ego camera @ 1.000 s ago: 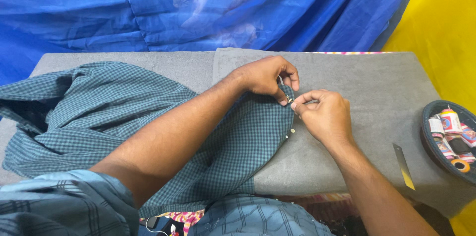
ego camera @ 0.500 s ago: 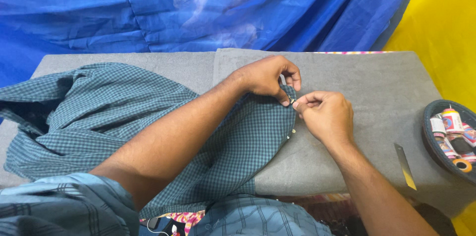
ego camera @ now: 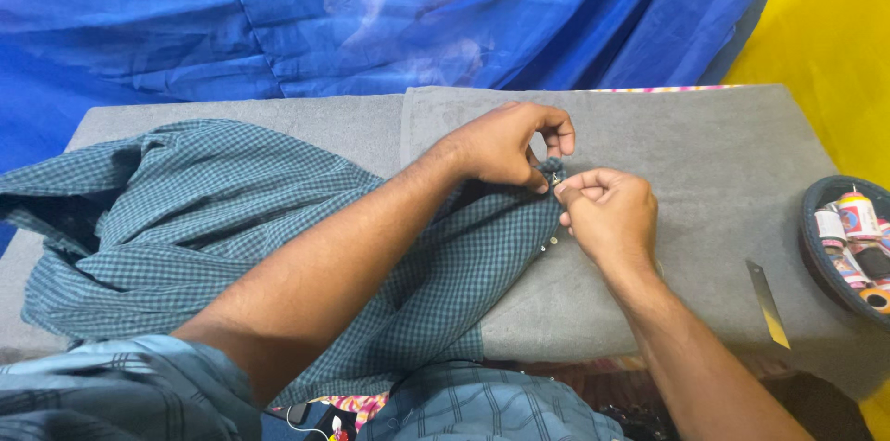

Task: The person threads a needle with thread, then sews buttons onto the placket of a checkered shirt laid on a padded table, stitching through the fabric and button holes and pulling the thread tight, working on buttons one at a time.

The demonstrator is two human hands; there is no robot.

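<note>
A teal checked shirt [ego camera: 232, 218] lies spread over a grey padded surface [ego camera: 705, 153], its front edge running toward the middle. My left hand [ego camera: 505, 144] pinches a small fold of that edge [ego camera: 553, 166] between thumb and fingers. My right hand [ego camera: 607, 214] is closed right beside it, fingertips meeting the same fold near a small pale button [ego camera: 554, 239]. What the right fingertips hold is too small to tell.
A dark round basket [ego camera: 816, 260] of thread spools [ego camera: 858, 216] sits at the right edge. A flat metal blade with a yellow tip [ego camera: 768, 304] lies on the grey pad near it. Blue cloth [ego camera: 371, 14] hangs behind, yellow cloth [ego camera: 825, 33] at the right.
Both hands stay at the shirt's edge; the right hand has shifted slightly and its fingers have closed in against the fold.
</note>
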